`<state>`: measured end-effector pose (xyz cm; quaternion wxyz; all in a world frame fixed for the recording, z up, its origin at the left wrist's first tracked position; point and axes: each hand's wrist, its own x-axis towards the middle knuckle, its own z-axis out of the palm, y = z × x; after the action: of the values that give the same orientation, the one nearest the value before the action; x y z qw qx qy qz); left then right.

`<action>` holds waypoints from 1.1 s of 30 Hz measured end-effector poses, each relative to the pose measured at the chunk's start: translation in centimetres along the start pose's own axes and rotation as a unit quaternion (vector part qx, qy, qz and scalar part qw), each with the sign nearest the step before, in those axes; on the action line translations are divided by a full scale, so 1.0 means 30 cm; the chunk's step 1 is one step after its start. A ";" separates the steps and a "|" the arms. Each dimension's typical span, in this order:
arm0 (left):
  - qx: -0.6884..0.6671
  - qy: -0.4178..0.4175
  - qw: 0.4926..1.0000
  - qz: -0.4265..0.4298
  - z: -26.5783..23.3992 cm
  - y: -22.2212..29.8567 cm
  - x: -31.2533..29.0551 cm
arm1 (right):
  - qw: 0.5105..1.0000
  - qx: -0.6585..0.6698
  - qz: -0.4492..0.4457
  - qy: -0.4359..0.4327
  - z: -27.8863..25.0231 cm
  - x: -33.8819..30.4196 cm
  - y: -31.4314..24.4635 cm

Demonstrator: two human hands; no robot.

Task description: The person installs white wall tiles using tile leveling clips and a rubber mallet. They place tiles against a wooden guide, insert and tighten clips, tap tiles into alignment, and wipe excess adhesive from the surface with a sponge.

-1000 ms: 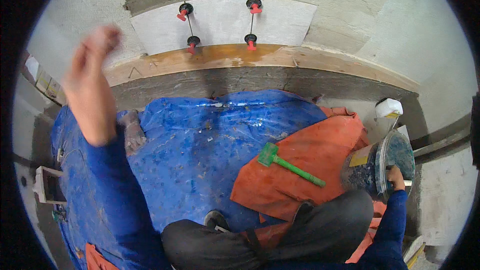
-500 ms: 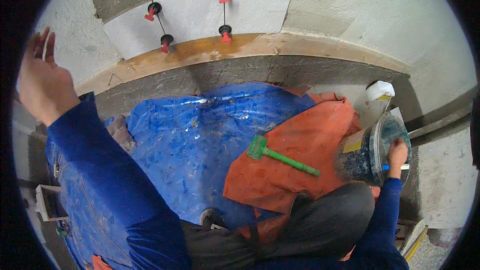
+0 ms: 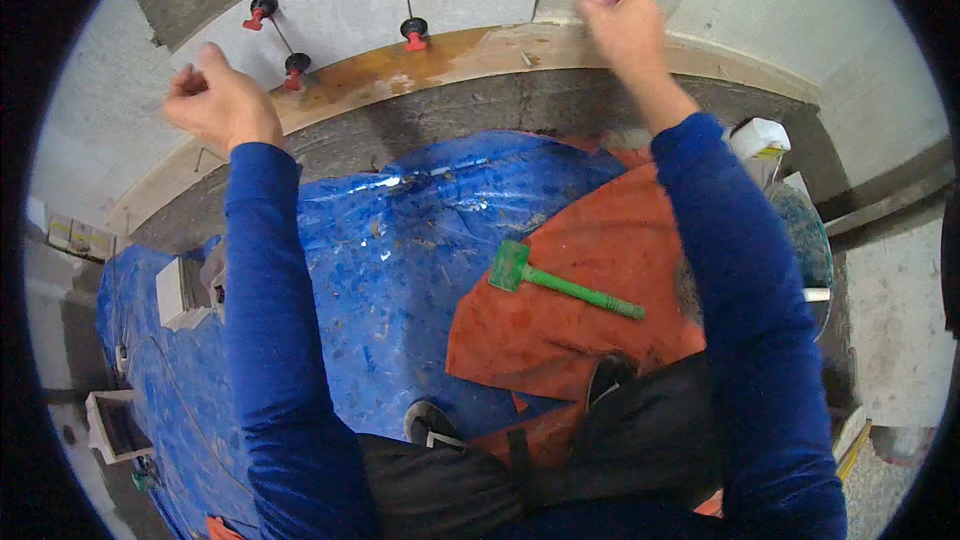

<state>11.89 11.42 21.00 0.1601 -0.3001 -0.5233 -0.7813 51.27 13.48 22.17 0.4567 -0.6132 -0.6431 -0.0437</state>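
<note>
My left hand [image 3: 222,100] is raised in front of the lower left end of a pale grey tile [image 3: 340,2] on the wall, its fingers curled in. Whatever the fingers may hold is hidden. My right hand [image 3: 628,28] is up by the bare wall, right of the tile's right edge. Its fingers are drawn together and slightly blurred, so anything in them cannot be made out. Black discs with red knobs, among them one disc [image 3: 414,32], sit on the tile in pairs joined by thin rods. A wooden board [image 3: 385,75] runs along beneath the tile.
A green mallet [image 3: 570,287] lies on an orange sheet [image 3: 560,340] over a blue tarp [image 3: 370,340]. At right, my sleeve partly covers a bucket [image 3: 808,240]; a white container [image 3: 760,138] stands behind it. Stacked tiles [image 3: 182,292] and an open box [image 3: 118,427] are at left.
My right hand has left the bucket and risen to the wall. My left hand has come down and to the right, its fingers now curled. The view has shifted slightly.
</note>
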 end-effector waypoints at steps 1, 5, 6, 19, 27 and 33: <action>0.039 -0.023 0.999 -0.007 -0.010 -0.040 -0.003 | 0.999 0.046 0.019 -0.005 0.047 -0.034 -0.006; 0.143 -0.087 0.985 -0.045 -0.042 -0.182 -0.056 | 0.989 0.134 0.057 -0.009 0.191 -0.129 -0.011; 0.154 -0.104 0.980 -0.075 -0.044 -0.209 -0.081 | 0.991 0.122 0.058 -0.008 0.215 -0.133 -0.006; 0.065 -0.276 0.914 -0.291 -0.042 -0.264 -0.379 | 0.991 0.112 0.037 -0.059 0.250 -0.105 0.048; -0.095 -0.212 0.864 -0.447 0.109 -0.188 -0.424 | 0.988 0.125 0.038 -0.084 0.237 -0.106 0.052; -0.127 -0.179 0.838 -0.499 0.110 -0.137 -0.404 | 0.982 0.147 0.056 -0.104 0.219 -0.125 0.050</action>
<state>19.88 15.33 11.21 -0.3880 -0.1507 -0.5179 -0.7473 48.37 15.10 15.21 0.4738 -0.5758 -0.6513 0.1409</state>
